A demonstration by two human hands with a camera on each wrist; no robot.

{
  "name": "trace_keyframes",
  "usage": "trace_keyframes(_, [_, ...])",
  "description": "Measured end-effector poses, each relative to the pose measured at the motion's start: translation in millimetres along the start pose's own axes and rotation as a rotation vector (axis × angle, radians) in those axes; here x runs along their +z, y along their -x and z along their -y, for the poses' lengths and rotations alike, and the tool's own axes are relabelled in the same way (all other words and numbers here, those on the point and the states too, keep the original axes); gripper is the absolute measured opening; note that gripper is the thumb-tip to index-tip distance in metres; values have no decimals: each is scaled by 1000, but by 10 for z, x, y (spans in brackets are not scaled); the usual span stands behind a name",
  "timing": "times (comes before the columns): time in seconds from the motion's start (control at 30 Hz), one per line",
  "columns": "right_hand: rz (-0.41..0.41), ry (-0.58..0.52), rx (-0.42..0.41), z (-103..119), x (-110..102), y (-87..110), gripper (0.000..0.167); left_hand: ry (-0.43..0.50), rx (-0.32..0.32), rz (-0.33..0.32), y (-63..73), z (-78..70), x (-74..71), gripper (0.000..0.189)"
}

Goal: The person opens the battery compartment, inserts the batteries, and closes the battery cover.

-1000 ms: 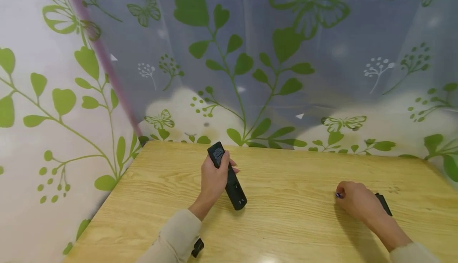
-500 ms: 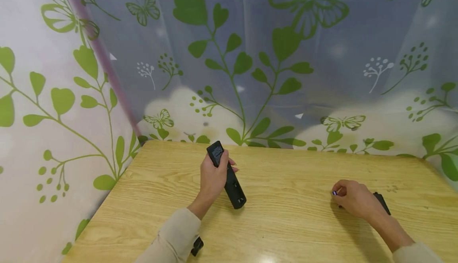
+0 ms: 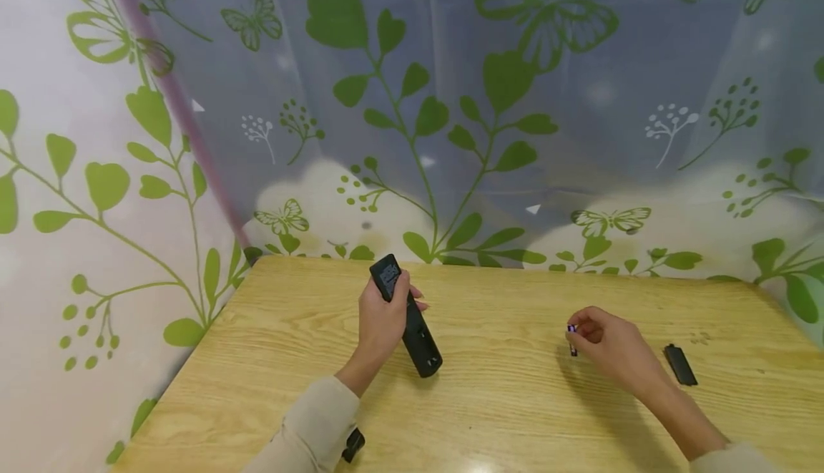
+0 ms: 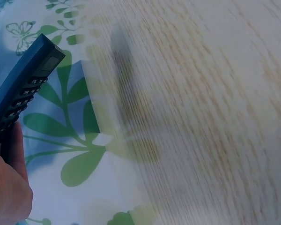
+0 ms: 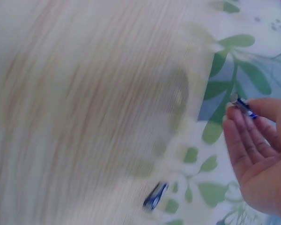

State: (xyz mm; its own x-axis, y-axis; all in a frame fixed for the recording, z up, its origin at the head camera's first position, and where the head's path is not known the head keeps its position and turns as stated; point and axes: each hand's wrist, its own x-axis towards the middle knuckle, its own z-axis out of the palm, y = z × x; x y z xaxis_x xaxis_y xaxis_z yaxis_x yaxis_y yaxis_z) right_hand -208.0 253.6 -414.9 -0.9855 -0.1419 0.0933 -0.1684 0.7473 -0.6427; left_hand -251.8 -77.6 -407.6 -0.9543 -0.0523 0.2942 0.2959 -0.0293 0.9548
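My left hand (image 3: pixel 384 319) grips a black remote control (image 3: pixel 423 348), thumb across its back. Its back faces up, with the battery compartment uncovered at the near end. In the left wrist view the remote (image 4: pixel 30 84) shows its buttons, above part of the left hand (image 4: pixel 9 187). My right hand (image 3: pixel 611 348) pinches a small battery (image 3: pixel 572 341) between thumb and fingertips, above the table. The right wrist view shows this battery (image 5: pixel 243 107) in the hand (image 5: pixel 262 154). A second blue-and-silver battery (image 5: pixel 155 196) appears lower there; I cannot tell what it rests on.
A black battery cover (image 3: pixel 680 365) lies on the wood-grain table (image 3: pixel 502 373), right of my right hand. A small black object (image 3: pixel 353 445) is partly hidden beside the left sleeve. A leaf-patterned curtain (image 3: pixel 450 172) hangs along the table's back edge.
My right hand has moved left with the battery, away from the battery cover, which now shows whole. The left hand and remote have stayed nearly still.
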Motion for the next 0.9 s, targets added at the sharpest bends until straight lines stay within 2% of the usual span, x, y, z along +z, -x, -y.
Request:
trace_keyframes(0.13, [-78,-55,-62,181,126,-19,18,-10,-8,11,47,-156,15,27])
trace_keyframes(0.27, [-109,-119,-96,338,249,-29,19,-18,10,19,101,-320,40,24])
trace_keyframes(0.6, [-90,-288,-164,658,530,-56,10,-27,-18,17,119,-346,49,26])
trace_keyframes(0.9, [-98,-340,-247,933,788,-96,6,-3,6,15,120,-344,75,22])
